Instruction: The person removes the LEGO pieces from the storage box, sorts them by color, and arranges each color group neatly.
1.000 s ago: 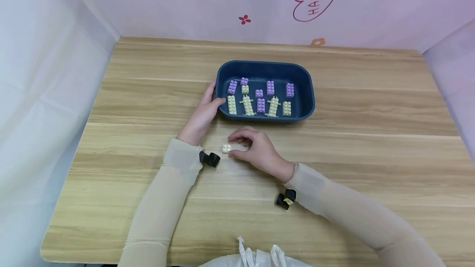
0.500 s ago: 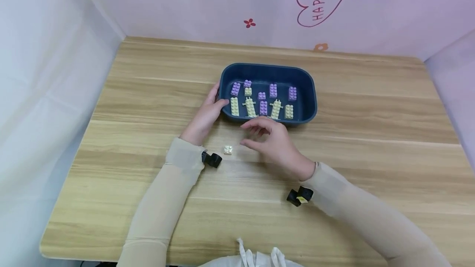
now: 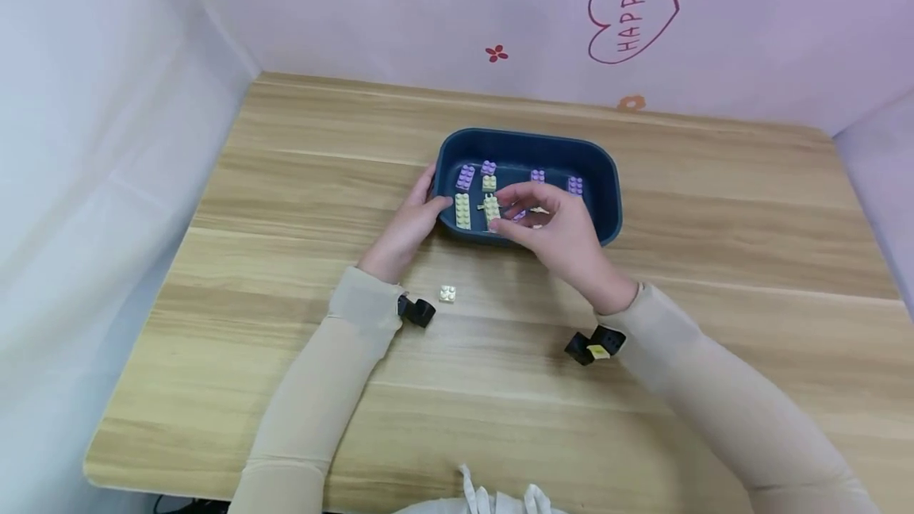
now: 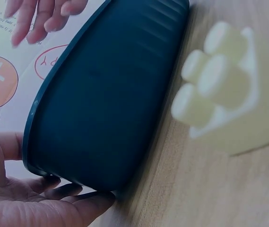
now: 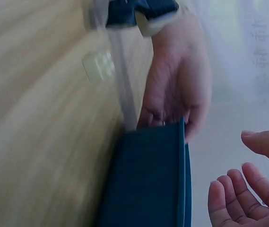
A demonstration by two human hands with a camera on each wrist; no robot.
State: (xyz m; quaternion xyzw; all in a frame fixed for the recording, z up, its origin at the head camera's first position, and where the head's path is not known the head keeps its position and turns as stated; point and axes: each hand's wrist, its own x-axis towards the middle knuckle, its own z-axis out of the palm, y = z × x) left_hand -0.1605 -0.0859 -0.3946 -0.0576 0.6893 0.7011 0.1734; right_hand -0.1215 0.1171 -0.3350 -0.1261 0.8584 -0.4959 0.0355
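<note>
My left hand (image 3: 405,230) grips the left end of the dark blue bin (image 3: 528,144), thumb over the rim. Head view hides most of those fingers; left wrist view shows them round the outside wall, low down. My right hand (image 3: 567,240) is over the bin, fingers curved, wide gap to the thumb. In head view they overlap the cream studded piece with side arms (image 3: 492,212), as if on it; right wrist view shows them spread, nothing between, above the rim. Only head view gives me the contents: purple bricks (image 3: 465,178), the long cream brick (image 3: 462,212), others part-hidden by my right hand. The cream four-stud brick (image 3: 447,294) lies outside on the counter (image 3: 343,189), studs up, near my left wrist. Left wrist view has it close, studs and side face visible; right wrist view, just a blur.
</note>
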